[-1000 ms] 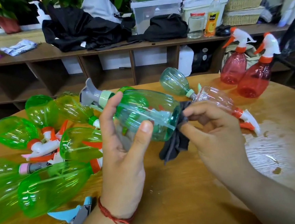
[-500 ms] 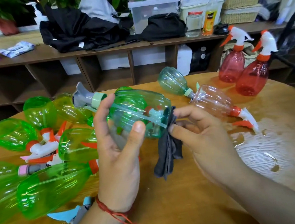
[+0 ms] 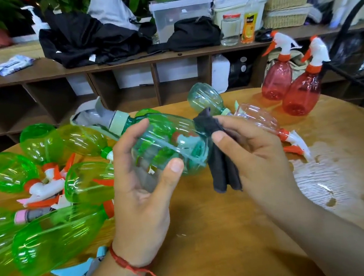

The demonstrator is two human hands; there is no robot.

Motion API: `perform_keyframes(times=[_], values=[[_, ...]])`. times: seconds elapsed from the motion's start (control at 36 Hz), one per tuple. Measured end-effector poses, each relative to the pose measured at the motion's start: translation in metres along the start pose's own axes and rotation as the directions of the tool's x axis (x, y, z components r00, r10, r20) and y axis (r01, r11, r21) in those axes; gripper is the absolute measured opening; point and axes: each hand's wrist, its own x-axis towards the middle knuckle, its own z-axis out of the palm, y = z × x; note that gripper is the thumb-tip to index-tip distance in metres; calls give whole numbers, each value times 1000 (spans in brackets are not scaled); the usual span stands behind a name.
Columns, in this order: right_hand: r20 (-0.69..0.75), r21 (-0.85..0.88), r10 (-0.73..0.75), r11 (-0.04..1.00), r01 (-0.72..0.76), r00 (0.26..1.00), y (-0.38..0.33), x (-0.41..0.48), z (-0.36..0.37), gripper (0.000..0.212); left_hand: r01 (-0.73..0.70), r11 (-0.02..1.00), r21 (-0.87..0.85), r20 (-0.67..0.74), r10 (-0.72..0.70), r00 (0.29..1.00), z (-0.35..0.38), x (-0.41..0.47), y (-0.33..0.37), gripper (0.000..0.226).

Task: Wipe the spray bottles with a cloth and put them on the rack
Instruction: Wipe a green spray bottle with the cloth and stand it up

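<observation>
Wooden table in front. Left hand curls fingers and thumb round green spray bottle, held sideways above tabletop. Right hand pinches dark cloth against bottle's base. Two red bottles upright beyond. Shelf juice bottle: label unreadable.

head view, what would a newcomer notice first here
Centre frame, the left hand grips a green spray bottle sideways while the right hand holds a dark cloth at its base. A heap of green bottles lies at left; two red bottles stand upright far right.
</observation>
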Motion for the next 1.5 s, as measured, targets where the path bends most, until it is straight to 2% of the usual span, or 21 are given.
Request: perform_keyframes(times=[0.03,0.08,0.17,0.25,0.42,0.5,0.58,0.64,0.69,0.78,0.86,1.0,1.06,1.14,1.28,1.39,1.5], values=[[17,95,116,989,-117,993,-3,2,0,25,21,999,-44,5,-21,1000,0,0,1,62],[149,304,320,885,-351,936,-7,5,1,29,51,992,-117,6,-51,999,1,0,2,63],[287,414,435,747,-520,853,-7,3,4,31,34,991,-131,-11,-36,999,1,2,3,64],[351,449,476,670,-591,806,-5,1,8,32,3,995,-97,-4,-3,1000,1,3,4,63],[441,393,534,607,-691,721,-6,-1,10,30,-126,990,64,60,122,991,4,0,2,65],[525,386,556,519,-763,644,-9,-5,12,26,-183,970,163,87,170,982,-2,-1,-3,68],[540,404,604,425,-810,586,-16,-7,12,23,-213,952,219,75,202,977,-10,4,-4,69],[519,432,632,387,-815,575,-21,-6,10,21,-222,943,247,57,214,975,-16,8,-5,70],[489,485,634,373,-791,599,-26,-2,7,24,-210,939,274,35,209,977,-22,10,-5,71],[417,570,590,423,-705,691,-29,5,-1,26,-175,939,294,50,168,985,-23,10,-7,70],[331,588,509,547,-596,794,-29,11,-8,14,-114,955,273,89,93,992,-18,6,-9,62],[112,434,395,806,-403,912,-14,17,-14,24,49,968,245,195,-99,976,-13,4,-4,63],[47,362,333,873,-327,942,-9,16,-13,26,113,968,224,237,-166,957,-11,4,-1,66],[33,302,274,914,-271,961,-7,12,-9,27,199,969,149,210,-228,951,-7,2,-2,71],[47,237,228,943,-232,973,-4,8,-6,37,324,946,-28,48,-322,945,-4,4,-9,88],[36,154,159,975,-163,987,0,5,-4,34,422,906,-32,84,-418,905,-3,5,-11,77],[41,80,54,995,-57,998,3,6,-5,30,457,889,10,86,-456,886,-2,5,-11,78]])
